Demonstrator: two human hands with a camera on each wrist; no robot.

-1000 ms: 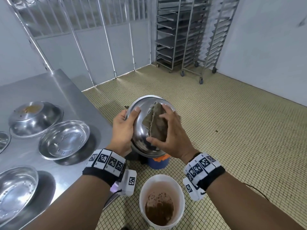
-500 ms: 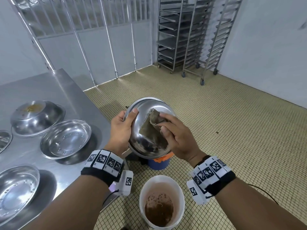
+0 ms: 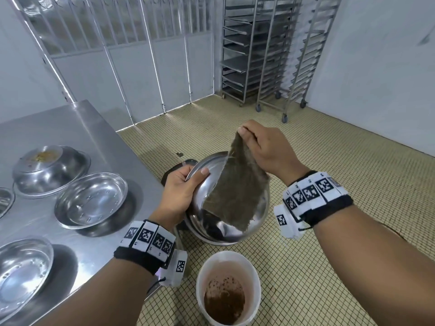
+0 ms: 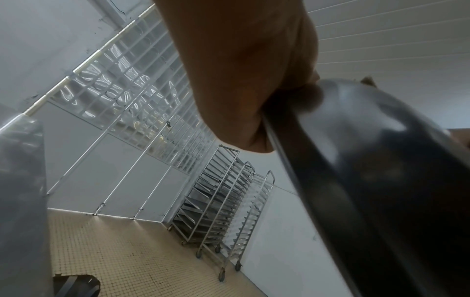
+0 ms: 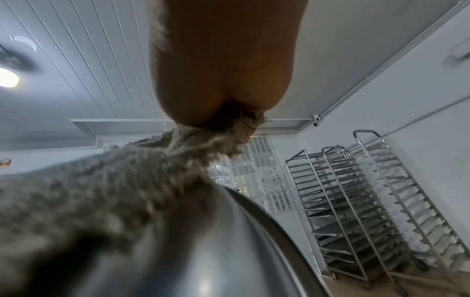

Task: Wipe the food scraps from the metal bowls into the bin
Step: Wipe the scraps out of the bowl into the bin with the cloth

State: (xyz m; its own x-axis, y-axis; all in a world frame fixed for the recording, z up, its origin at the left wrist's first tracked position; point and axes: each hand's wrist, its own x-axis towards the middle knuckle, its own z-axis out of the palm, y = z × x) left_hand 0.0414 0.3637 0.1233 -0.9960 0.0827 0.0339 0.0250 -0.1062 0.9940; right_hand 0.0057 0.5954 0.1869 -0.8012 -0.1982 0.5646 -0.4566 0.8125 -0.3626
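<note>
My left hand (image 3: pixel 183 187) grips the rim of a metal bowl (image 3: pixel 211 222), tilted steeply toward me above the floor; its underside fills the left wrist view (image 4: pixel 381 180). My right hand (image 3: pixel 261 147) pinches the top corner of a brown-grey cloth (image 3: pixel 235 194), lifted above the bowl's rim so the cloth hangs down across the bowl's inside. The same cloth (image 5: pixel 101 191) drapes over the bowl (image 5: pixel 203 261) in the right wrist view. A white bin (image 3: pixel 204 276) with brown scraps at its bottom stands on the floor just below the bowl.
A steel table (image 3: pixel 70 128) at left carries several metal bowls: one upside down with scraps on it (image 3: pixel 49 170), two upright ones (image 3: pixel 91 201) (image 3: pixel 21 271). Wheeled tray racks (image 3: pixel 266 55) stand at the far wall. Tiled floor (image 3: pixel 353 184) stretches to the right.
My right hand has risen from inside the bowl to above its rim, drawing the cloth up by one corner so it hangs unfolded. The bowl dropped slightly, closer to the bin.
</note>
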